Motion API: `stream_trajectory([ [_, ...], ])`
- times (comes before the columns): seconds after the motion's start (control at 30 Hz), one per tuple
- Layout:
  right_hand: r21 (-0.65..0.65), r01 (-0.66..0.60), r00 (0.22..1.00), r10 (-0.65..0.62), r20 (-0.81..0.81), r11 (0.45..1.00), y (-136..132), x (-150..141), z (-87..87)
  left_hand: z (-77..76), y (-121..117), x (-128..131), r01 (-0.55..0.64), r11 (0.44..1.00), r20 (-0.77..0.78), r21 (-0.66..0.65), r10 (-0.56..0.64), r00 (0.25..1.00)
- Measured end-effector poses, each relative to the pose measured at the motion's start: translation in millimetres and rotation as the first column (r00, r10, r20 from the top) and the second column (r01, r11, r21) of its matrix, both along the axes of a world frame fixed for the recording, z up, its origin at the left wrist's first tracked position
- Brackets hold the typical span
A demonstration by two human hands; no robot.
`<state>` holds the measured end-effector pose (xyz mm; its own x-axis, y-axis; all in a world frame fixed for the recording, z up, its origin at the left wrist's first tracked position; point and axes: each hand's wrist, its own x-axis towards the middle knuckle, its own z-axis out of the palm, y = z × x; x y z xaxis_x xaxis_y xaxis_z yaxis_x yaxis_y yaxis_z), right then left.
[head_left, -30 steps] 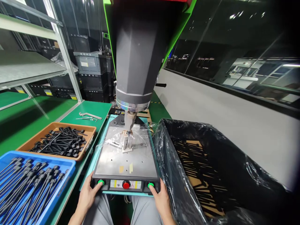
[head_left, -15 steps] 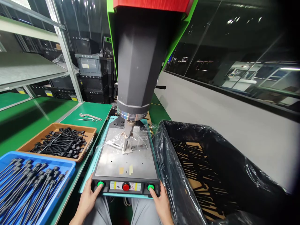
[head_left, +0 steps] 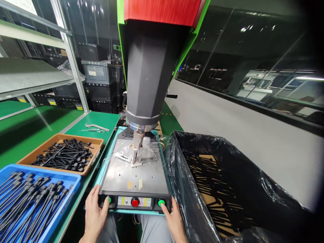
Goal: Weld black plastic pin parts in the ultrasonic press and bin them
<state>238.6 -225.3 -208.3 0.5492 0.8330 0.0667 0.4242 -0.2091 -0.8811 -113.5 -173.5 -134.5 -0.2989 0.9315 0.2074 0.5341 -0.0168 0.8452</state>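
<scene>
My left hand [head_left: 95, 213] is at the left front corner of the press machine's base, its fingers along the side. Its thumb lies at the left green button [head_left: 107, 199] and covers part of it. At the opposite corner, my right hand [head_left: 174, 218] has its thumb on the lower edge of the right green button [head_left: 161, 202] and its fingers against the side. Both hands are open and hold nothing. Between the buttons sits a red button [head_left: 135, 202]. Behind them is the metal base plate [head_left: 118, 182], where the machine's welding horn [head_left: 138, 139] points down at a small fixture [head_left: 136, 158] partly covered by clear film.
A blue tray [head_left: 76, 179] of long black rod-like parts stands at the left, with an orange tray [head_left: 54, 137] of black parts behind it. Wrenches [head_left: 97, 127] lie beyond. On the right, a plastic-lined black bin [head_left: 243, 175] holds dark parts on cardboard.
My left hand has shifted up and slightly right, its thumb covering more of the left green button. My right hand stays at its button. The view has tilted slightly.
</scene>
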Motion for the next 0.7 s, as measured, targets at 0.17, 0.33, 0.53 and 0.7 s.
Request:
stream_trajectory([
  [0.17, 0.000, 0.007, 1.000, -0.007, -0.014, 1.000, 0, -2, 4.3, 31.8, 12, 46, 0.349, 0.937, 0.468, -0.030, -0.296, 0.833],
  [0.33, 0.021, 0.012, 0.999, -0.011, -0.051, 1.000, 0, -4, 9.2, 37.7, 44, 89, 0.564, 0.811, 0.668, 0.157, -0.508, 0.544],
  [0.53, 0.032, 0.002, 0.998, 0.000, -0.060, 0.999, -1, -3, 4.7, 39.9, 75, 115, 0.582, 0.767, 0.620, 0.268, -0.600, 0.506],
  [0.7, 0.052, -0.011, 0.998, 0.014, -0.064, 0.999, -1, 2, 4.4, 55.0, 83, 108, 0.468, 0.819, 0.535, 0.332, -0.573, 0.621],
])
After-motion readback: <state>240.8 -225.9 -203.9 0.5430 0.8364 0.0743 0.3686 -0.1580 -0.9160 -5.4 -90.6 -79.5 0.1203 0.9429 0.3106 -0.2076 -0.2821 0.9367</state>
